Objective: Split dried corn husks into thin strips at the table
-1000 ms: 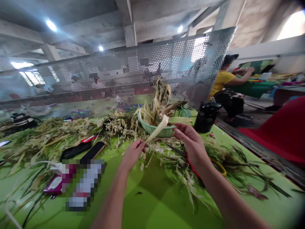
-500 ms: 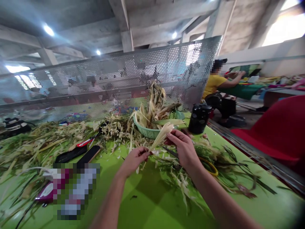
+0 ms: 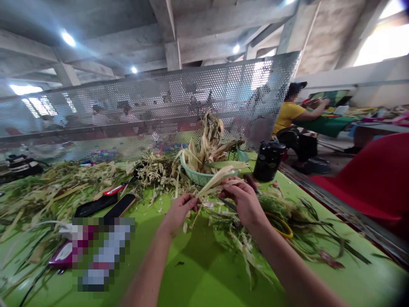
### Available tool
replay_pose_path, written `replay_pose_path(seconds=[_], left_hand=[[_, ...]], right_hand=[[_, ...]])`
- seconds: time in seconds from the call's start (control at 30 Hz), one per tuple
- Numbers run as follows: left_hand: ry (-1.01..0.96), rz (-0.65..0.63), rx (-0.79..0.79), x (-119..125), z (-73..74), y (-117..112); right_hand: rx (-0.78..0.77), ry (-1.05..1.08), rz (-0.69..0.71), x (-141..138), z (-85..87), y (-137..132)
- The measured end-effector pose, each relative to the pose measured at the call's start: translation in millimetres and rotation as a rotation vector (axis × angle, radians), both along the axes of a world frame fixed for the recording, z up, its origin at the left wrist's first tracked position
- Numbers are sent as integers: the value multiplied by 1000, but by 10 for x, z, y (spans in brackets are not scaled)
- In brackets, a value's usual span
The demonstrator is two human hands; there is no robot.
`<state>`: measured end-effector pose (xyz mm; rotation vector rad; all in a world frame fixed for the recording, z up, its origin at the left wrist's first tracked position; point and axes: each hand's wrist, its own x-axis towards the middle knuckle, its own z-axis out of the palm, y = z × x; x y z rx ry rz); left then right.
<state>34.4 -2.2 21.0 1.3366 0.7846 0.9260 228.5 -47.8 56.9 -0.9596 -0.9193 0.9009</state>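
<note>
A pale dried husk strip point(image 3: 213, 182) stretches between my two hands above the green table point(image 3: 198, 273). My left hand point(image 3: 179, 209) pinches its lower end, fingers closed. My right hand point(image 3: 244, 201) grips the upper part, where the strip splits into two bands. Just behind the hands stands a teal plastic basket point(image 3: 196, 175) piled with dried husks point(image 3: 209, 140).
Husk scraps and green leaves litter the table. Red-handled scissors point(image 3: 116, 188), dark flat cases point(image 3: 107, 205), a black jar point(image 3: 268, 160) and a yellow ring point(image 3: 283, 225) lie around. A perforated metal screen point(image 3: 153, 106) stands behind. A person in yellow point(image 3: 289, 117) sits at the right.
My right hand has come down and toward the left hand, pulling the husk strip so that it splits lengthwise. The left hand stays pinched on the lower end.
</note>
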Motion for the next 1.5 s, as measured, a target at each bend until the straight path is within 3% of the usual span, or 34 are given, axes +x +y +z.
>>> replay_pose_path(seconds=[0.23,0.43,0.6,0.7,0.77,0.87,1.07,1.27,1.5], left_hand=[[-306,95,-233,34,-27,25],[-378,218,-230,14,-57,84],[-472,143,-268,6,-43,63],[-424,110,-267,14,-28,36],[-347,112,-206,19,-25,28],[-233,154,-129,23,-29,30],[-62,142,-47,25,-20,18],[36,113,-6,18,7,-14],[107,-11,1,22,37,-66]], right_hand=[[20,-300,100,-133,31,-85],[110,-702,100,-319,-51,-130],[163,-981,252,-443,-127,-183],[167,-1054,308,-451,-86,-207],[130,-1020,356,-417,-22,-215],[75,-796,361,-312,82,-210],[56,-333,24,-60,95,-104],[53,-123,-98,45,59,-27],[72,-22,-70,43,88,-24]])
